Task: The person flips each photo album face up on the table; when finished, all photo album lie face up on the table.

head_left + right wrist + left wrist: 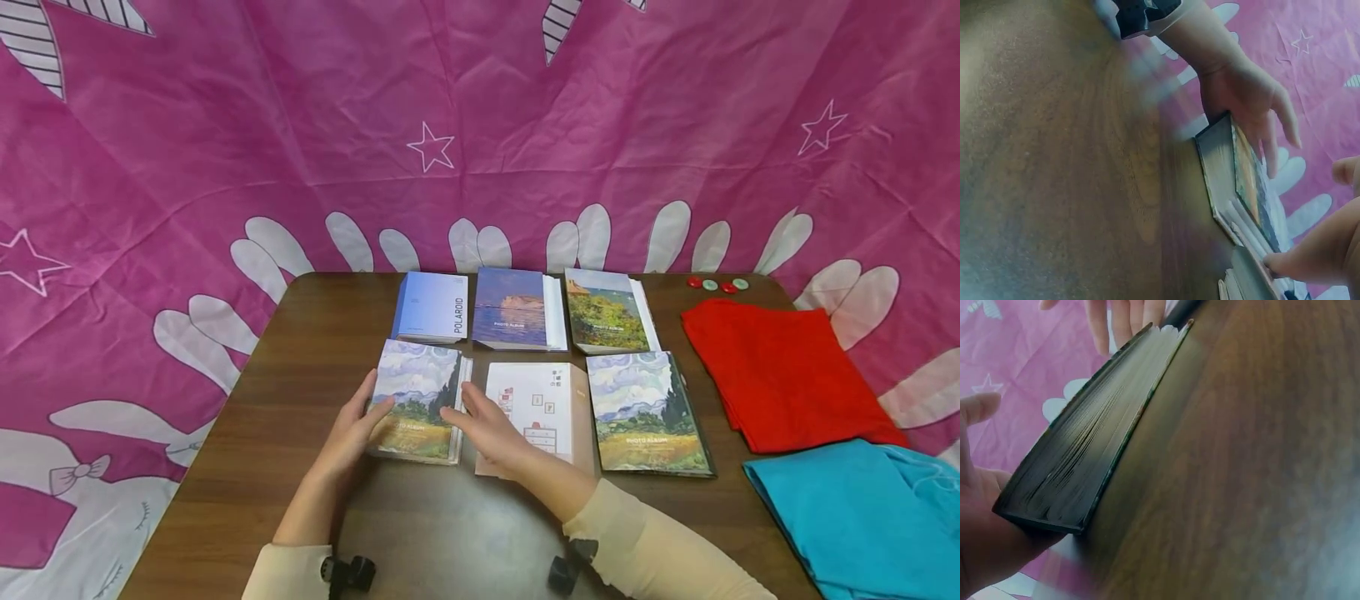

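Note:
A photo album (412,400) with a painted landscape cover lies at the front left of the albums, between both hands. My left hand (348,429) is against its left side, the thumb raised over the cover; in the left wrist view the palm meets the corner of the album (1085,444). From the right, my right hand (487,425) reaches over a pale album (536,408) with a drawn room on it. In the right wrist view, a straight finger of the right hand (1322,250) touches the page edge of the landscape album (1250,187).
Behind stand a blue POLAROID album (431,307), a purple seascape album (510,304) and a garden-cover album (607,312). A second landscape album (645,408) lies at right. Beyond it are red cloth (787,375), turquoise cloth (862,517) and several small discs (709,285).

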Action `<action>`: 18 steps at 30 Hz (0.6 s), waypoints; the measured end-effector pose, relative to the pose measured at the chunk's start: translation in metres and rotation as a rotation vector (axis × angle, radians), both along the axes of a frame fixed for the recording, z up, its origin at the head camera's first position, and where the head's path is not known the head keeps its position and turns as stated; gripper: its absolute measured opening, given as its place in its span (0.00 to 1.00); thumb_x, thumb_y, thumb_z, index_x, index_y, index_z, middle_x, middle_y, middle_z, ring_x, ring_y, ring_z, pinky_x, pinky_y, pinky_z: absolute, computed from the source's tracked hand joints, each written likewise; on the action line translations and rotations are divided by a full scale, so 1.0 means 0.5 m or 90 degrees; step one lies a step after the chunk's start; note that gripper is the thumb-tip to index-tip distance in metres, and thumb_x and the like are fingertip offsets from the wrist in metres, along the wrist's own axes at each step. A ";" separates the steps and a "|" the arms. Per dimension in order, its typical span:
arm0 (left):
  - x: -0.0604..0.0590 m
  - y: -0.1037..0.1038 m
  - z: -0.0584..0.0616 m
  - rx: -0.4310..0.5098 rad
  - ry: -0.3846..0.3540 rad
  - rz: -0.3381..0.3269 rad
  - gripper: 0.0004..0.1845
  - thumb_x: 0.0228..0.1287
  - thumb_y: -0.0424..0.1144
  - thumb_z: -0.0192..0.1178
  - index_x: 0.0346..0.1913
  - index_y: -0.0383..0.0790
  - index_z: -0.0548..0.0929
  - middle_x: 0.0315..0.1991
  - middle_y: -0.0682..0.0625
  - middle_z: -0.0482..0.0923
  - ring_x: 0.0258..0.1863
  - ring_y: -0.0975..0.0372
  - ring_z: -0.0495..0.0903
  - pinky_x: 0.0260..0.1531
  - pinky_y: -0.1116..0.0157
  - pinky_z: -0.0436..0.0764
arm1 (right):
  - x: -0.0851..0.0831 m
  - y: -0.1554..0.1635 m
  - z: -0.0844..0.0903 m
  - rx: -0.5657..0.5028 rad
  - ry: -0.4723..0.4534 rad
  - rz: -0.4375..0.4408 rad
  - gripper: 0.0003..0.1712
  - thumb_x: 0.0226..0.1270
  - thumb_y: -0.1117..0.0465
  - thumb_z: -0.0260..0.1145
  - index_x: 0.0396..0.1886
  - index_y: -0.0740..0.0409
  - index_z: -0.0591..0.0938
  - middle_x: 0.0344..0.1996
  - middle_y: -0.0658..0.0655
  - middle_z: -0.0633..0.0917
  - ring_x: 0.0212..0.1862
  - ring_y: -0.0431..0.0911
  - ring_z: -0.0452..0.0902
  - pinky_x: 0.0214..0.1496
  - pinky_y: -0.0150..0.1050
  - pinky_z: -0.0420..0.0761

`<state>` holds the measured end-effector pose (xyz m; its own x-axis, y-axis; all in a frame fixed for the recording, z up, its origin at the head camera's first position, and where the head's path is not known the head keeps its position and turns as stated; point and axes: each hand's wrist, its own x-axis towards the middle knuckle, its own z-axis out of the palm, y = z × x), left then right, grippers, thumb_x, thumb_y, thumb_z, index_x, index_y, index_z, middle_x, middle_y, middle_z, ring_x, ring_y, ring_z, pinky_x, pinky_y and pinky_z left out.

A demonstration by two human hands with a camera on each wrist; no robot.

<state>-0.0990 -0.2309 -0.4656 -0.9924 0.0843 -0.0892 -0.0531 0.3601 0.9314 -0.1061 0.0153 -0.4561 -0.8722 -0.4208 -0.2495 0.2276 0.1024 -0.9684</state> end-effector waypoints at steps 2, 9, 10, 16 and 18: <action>0.000 -0.007 0.002 -0.062 0.013 0.000 0.43 0.78 0.53 0.52 0.81 0.33 0.45 0.81 0.37 0.43 0.79 0.44 0.44 0.76 0.43 0.47 | 0.000 0.002 0.002 -0.004 0.017 -0.010 0.48 0.76 0.49 0.61 0.82 0.63 0.46 0.80 0.63 0.51 0.80 0.56 0.46 0.79 0.53 0.50; -0.001 -0.030 0.007 -0.229 0.107 0.030 0.44 0.75 0.54 0.56 0.80 0.31 0.51 0.79 0.33 0.48 0.78 0.40 0.49 0.72 0.37 0.52 | 0.004 0.037 0.026 -0.053 0.083 -0.040 0.46 0.77 0.57 0.60 0.81 0.66 0.45 0.80 0.66 0.50 0.80 0.56 0.47 0.79 0.49 0.50; -0.001 -0.030 0.008 -0.230 0.120 0.037 0.43 0.75 0.54 0.56 0.80 0.32 0.51 0.79 0.33 0.48 0.78 0.40 0.49 0.72 0.36 0.53 | 0.004 0.044 0.029 -0.053 0.087 -0.045 0.46 0.77 0.57 0.60 0.81 0.66 0.45 0.80 0.66 0.51 0.80 0.56 0.47 0.79 0.48 0.50; -0.002 0.005 0.012 -0.203 0.201 0.060 0.41 0.74 0.50 0.59 0.79 0.34 0.55 0.80 0.37 0.49 0.77 0.41 0.52 0.71 0.36 0.55 | 0.000 0.087 0.034 -0.048 0.100 -0.091 0.44 0.77 0.59 0.59 0.81 0.66 0.47 0.79 0.67 0.53 0.80 0.57 0.48 0.79 0.48 0.52; -0.002 0.028 0.015 -0.188 0.231 0.063 0.39 0.73 0.47 0.61 0.78 0.32 0.58 0.79 0.37 0.52 0.76 0.42 0.55 0.71 0.37 0.56 | -0.001 0.101 0.037 -0.045 0.106 -0.107 0.44 0.77 0.58 0.60 0.81 0.64 0.48 0.79 0.66 0.53 0.80 0.56 0.49 0.79 0.47 0.53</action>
<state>-0.0998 -0.2170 -0.4582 -0.9658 0.0116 0.2590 0.2099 0.6213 0.7549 -0.1065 0.0659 -0.4375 -0.9581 -0.2774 -0.0708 0.0717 0.0069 -0.9974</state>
